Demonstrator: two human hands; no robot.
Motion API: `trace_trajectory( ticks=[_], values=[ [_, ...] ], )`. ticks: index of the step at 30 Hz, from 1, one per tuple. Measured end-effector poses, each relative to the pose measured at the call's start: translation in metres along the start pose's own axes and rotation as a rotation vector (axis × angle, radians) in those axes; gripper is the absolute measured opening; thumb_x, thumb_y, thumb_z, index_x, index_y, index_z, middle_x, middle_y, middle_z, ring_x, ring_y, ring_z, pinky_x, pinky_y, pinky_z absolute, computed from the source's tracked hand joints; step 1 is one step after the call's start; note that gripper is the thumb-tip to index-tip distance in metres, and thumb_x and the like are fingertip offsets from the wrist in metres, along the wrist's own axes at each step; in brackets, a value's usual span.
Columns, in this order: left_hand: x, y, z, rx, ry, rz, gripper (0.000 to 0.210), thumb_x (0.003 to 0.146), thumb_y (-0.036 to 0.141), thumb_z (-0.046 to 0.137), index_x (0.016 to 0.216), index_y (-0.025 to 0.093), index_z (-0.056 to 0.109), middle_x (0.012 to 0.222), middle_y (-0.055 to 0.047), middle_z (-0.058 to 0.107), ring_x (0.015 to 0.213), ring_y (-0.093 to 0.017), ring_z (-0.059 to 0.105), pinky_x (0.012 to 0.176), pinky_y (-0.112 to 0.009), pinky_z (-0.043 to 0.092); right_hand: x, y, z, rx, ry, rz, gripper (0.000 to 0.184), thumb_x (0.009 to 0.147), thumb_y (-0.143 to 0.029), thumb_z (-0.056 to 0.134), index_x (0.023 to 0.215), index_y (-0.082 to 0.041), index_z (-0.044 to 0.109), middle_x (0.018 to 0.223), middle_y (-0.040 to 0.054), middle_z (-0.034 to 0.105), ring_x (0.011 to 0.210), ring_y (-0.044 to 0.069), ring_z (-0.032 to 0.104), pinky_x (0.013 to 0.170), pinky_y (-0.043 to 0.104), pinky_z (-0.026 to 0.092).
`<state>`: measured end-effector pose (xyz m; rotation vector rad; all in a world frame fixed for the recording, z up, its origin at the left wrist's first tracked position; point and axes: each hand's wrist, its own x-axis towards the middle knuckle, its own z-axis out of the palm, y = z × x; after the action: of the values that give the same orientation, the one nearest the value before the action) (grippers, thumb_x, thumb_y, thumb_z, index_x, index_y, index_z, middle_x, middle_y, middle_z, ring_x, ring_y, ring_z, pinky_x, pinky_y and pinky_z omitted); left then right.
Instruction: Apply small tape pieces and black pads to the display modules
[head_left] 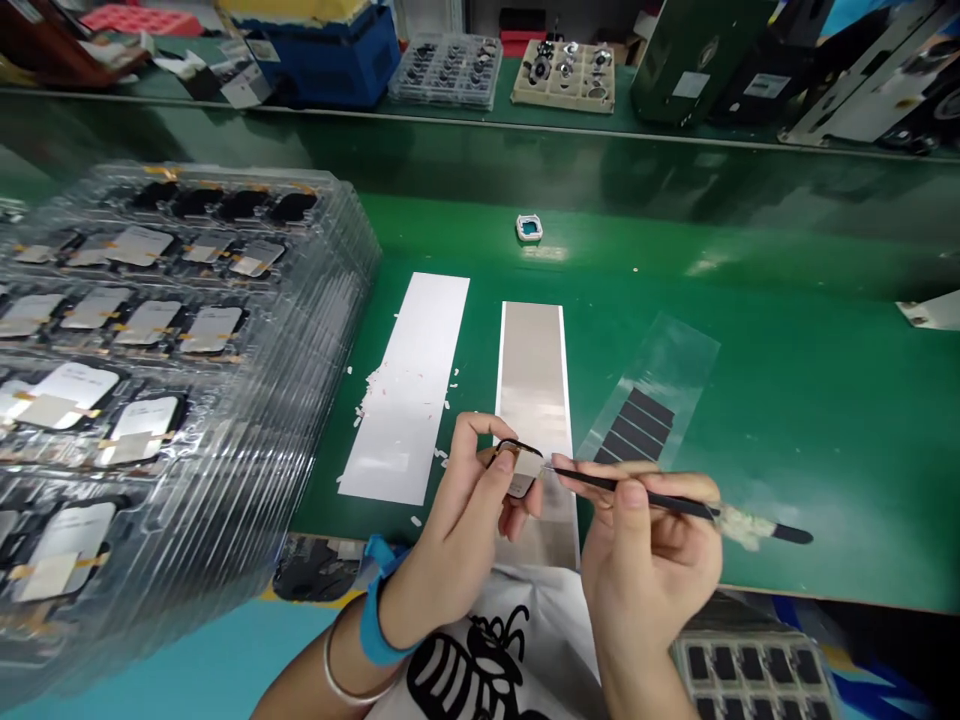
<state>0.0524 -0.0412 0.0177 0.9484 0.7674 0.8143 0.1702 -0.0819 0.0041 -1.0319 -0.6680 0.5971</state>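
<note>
Pinching small black square part (pixel 519 470) in left hand (pixel 457 540), above grey metal strip (pixel 532 370). Gripping thin black tweezers (pixel 645 493) in right hand (pixel 649 565), tips touching part's film. Seemingly peeling; film remaining on.

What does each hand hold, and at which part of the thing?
The left hand pinches a small dark-framed part by its edges. The right hand holds black tweezers around their middle, the tip touching that part.
</note>
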Motion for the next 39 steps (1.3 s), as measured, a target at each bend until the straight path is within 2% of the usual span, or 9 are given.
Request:
trace_trajectory(
  ticks=[4, 10, 26, 33, 36, 39],
  values=[
    [-0.002, 0.000, 0.001, -0.034, -0.030, -0.001, 0.021, 0.106, 0.044, 0.038, 0.107, 0.024, 0.040, 0.075, 0.004, 0.056, 0.058, -0.009, 0.041, 0.058, -0.021, 0.038, -0.001, 0.002, 0.005, -0.006, -0.042, -0.022, 0.012, 0.094, -0.011, 0.060, 0.097, -0.022, 0.055, 0.084, 0.0018, 0.071, 0.081, 0.021, 0.076, 0.069, 0.033, 0.067],
    [-0.002, -0.003, 0.002, 0.004, -0.033, 0.027, 0.015, 0.108, 0.038, 0.037, 0.107, 0.024, 0.041, 0.074, 0.004, 0.054, 0.059, -0.008, 0.040, 0.058, -0.020, 0.038, 0.000, 0.003, 0.001, -0.007, -0.059, -0.040, 0.014, 0.094, -0.008, 0.060, 0.097, -0.021, 0.056, 0.086, 0.0031, 0.071, 0.082, 0.022, 0.076, 0.070, 0.032, 0.067],
    [-0.002, -0.004, 0.006, 0.059, -0.007, 0.024, 0.016, 0.108, 0.039, 0.035, 0.107, 0.024, 0.041, 0.076, 0.003, 0.058, 0.059, -0.008, 0.043, 0.058, -0.021, 0.039, -0.003, 0.003, 0.000, -0.028, -0.015, -0.001, 0.013, 0.095, -0.012, 0.060, 0.097, -0.023, 0.055, 0.085, 0.0014, 0.070, 0.082, 0.019, 0.076, 0.068, 0.030, 0.067],
    [0.005, -0.011, 0.009, 0.081, 0.047, 0.162, 0.013, 0.106, 0.035, 0.041, 0.100, 0.024, 0.038, 0.066, 0.006, 0.054, 0.048, -0.006, 0.037, 0.047, -0.018, 0.031, -0.004, 0.002, 0.000, -0.033, -0.024, 0.001, 0.011, 0.096, -0.014, 0.058, 0.097, -0.024, 0.053, 0.086, 0.0018, 0.069, 0.080, 0.019, 0.074, 0.061, 0.031, 0.066],
    [0.007, -0.013, 0.008, 0.132, 0.081, 0.162, 0.015, 0.103, 0.031, 0.049, 0.098, 0.024, 0.036, 0.063, 0.009, 0.050, 0.048, -0.006, 0.035, 0.047, -0.018, 0.031, 0.001, -0.001, -0.006, -0.071, 0.048, -0.103, 0.010, 0.095, -0.015, 0.059, 0.098, -0.022, 0.052, 0.086, 0.0021, 0.068, 0.076, 0.019, 0.073, 0.058, 0.033, 0.066],
    [0.008, -0.013, 0.009, 0.173, 0.094, 0.123, 0.019, 0.100, 0.027, 0.054, 0.098, 0.025, 0.035, 0.062, 0.009, 0.049, 0.051, -0.008, 0.038, 0.048, -0.018, 0.030, 0.021, -0.005, -0.025, -0.182, 0.141, -0.168, 0.011, 0.094, -0.020, 0.063, 0.096, -0.021, 0.053, 0.085, 0.0014, 0.066, 0.076, 0.019, 0.073, 0.063, 0.035, 0.067]
  ],
)
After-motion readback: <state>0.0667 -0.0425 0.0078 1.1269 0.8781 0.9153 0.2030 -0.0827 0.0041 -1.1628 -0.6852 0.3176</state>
